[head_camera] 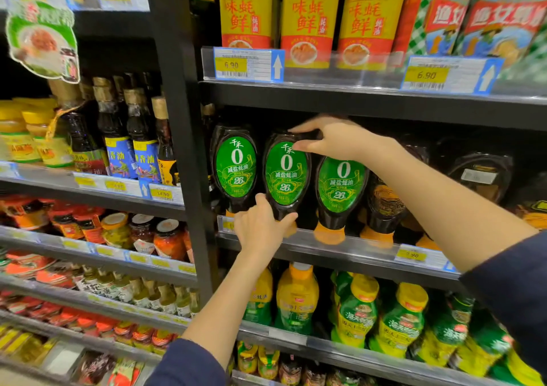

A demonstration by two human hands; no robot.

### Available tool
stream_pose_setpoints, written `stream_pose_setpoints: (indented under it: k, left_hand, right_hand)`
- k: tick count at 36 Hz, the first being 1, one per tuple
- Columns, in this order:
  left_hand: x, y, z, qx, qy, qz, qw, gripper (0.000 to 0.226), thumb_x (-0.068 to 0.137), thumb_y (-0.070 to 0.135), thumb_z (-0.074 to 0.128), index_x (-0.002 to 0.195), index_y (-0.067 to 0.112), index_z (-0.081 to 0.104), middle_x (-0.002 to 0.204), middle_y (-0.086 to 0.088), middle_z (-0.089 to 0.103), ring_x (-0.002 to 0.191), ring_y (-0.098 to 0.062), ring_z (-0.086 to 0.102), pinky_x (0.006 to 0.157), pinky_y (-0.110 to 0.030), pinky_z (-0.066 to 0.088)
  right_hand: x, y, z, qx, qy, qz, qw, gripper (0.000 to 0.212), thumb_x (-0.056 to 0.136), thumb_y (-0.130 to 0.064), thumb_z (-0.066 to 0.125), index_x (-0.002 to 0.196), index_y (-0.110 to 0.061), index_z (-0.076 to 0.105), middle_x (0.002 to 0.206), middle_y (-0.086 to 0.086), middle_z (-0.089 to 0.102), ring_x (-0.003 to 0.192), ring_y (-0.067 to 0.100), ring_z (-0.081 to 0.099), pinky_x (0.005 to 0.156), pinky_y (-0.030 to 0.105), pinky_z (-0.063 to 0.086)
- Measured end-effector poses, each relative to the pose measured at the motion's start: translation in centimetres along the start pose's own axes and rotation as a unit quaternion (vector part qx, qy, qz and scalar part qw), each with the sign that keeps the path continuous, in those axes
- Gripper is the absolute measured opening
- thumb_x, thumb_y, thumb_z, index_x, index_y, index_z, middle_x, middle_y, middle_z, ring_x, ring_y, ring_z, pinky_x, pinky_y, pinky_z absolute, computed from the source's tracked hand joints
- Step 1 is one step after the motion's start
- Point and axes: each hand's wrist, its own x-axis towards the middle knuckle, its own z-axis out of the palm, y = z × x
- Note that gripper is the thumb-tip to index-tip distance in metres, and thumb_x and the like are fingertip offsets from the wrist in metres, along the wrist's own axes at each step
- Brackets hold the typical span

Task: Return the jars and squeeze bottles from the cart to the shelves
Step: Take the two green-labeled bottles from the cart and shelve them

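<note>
A dark squeeze bottle with a green oval label [285,175] stands cap-down on the middle shelf [349,245], second in a row of like bottles. My left hand [260,228] grips its lower neck just above the orange cap. My right hand [331,138] holds its top end with fingers curled over it. One matching bottle [235,168] stands to its left and another [340,190] to its right. The cart is out of view.
Yellow-labelled sauce bottles [307,15] fill the shelf above, with price tags [247,64] on its edge. Green and yellow squeeze bottles [297,298] sit on the shelf below. The left bay holds dark oil bottles [118,137] and jars [168,239].
</note>
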Motion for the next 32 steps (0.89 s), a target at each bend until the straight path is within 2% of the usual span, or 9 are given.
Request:
stream_pose_setpoints:
  k: [6,12,18,28,32]
  left_hand:
    - [0.4,-0.7,0.4,-0.018,0.012,0.034,0.999,0.058,0.08,0.062,0.056,0.103,0.01,0.047,0.081,-0.005,0.07,0.08,-0.026,0.066,0.081,-0.037,0.045]
    - [0.7,-1.1,0.7,-0.066,-0.001,0.04,0.997,0.062,0.078,0.061,0.059,0.109,0.008,0.047,0.083,-0.007,0.07,0.082,-0.027,0.066,0.08,-0.04,0.049]
    - [0.4,-0.7,0.6,-0.053,0.013,0.027,0.998,0.064,0.078,0.062,0.058,0.111,0.008,0.045,0.083,-0.006,0.07,0.081,-0.026,0.066,0.076,-0.038,0.049]
    - [0.3,-0.4,0.1,-0.028,-0.005,0.027,0.999,0.063,0.08,0.06,0.057,0.112,0.007,0.043,0.087,-0.006,0.069,0.082,-0.026,0.065,0.079,-0.035,0.044]
    - [0.2,-0.9,-0.3,-0.046,-0.034,0.046,0.997,0.067,0.084,0.054,0.057,0.126,0.006,0.041,0.1,-0.008,0.068,0.097,-0.027,0.064,0.088,-0.038,0.044]
  right_hand:
    - [0.2,-0.1,0.1,0.005,0.0,0.004,1.0,0.048,0.089,-0.047,0.054,0.134,-0.032,0.049,0.141,-0.004,0.046,0.123,0.017,0.047,0.086,0.023,0.034]
    - [0.4,-0.3,0.1,-0.002,0.0,0.012,1.0,0.049,0.089,-0.047,0.054,0.134,-0.03,0.049,0.139,-0.003,0.048,0.12,0.017,0.049,0.084,0.023,0.035]
    - [0.2,0.0,0.1,0.009,-0.003,0.015,1.0,0.047,0.091,-0.044,0.053,0.135,-0.033,0.047,0.141,-0.003,0.045,0.12,0.017,0.048,0.082,0.023,0.034]
    - [0.3,0.0,0.2,0.001,-0.004,0.012,1.0,0.045,0.091,-0.043,0.052,0.135,-0.036,0.047,0.142,-0.003,0.045,0.123,0.019,0.048,0.085,0.023,0.033]
    - [-0.1,-0.4,0.1,-0.03,-0.016,0.011,0.999,0.048,0.093,-0.044,0.049,0.139,-0.034,0.042,0.146,-0.002,0.041,0.129,0.021,0.044,0.096,0.03,0.037]
